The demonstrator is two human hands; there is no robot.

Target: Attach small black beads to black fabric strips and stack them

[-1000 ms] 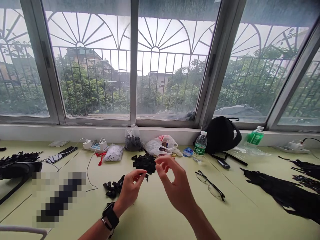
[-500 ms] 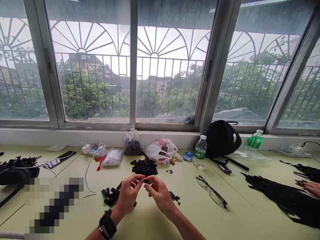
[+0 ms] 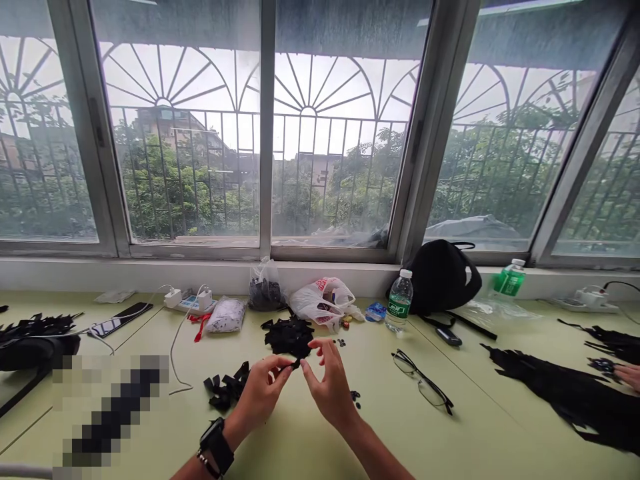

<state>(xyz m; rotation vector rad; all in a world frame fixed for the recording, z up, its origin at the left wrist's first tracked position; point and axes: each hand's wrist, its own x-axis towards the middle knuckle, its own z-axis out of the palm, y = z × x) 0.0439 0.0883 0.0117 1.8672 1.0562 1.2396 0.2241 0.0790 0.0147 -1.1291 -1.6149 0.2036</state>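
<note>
Between the thumb and forefinger of my left hand [image 3: 260,393], a small black strip [image 3: 296,364] is pinched; it looks like fabric or ribbon. My right hand [image 3: 331,390] is just to the right, its thumb and fingers spread, the thumb tip close to the strip's end. Whether the thumb touches it I cannot tell. A pile of black strips [image 3: 289,339] lies beyond my hands, and a looser pile [image 3: 224,388] is beside my left wrist. Small black round pieces [image 3: 355,397] are partly hidden behind my right hand, with a few more small pieces [image 3: 341,343] farther off.
Eyeglasses [image 3: 423,383] lie to the right, near a water bottle [image 3: 400,303] and a black bag [image 3: 435,277]. Plastic bags [image 3: 320,303] line the window side. A white cable [image 3: 173,353] runs down the left. Another person's hand [image 3: 627,375] is at the far right by black fabric [image 3: 555,390].
My right hand has let go of the strip and opened, its fingers lifting and moving right. My left hand keeps its pinch and has shifted slightly right and down.
</note>
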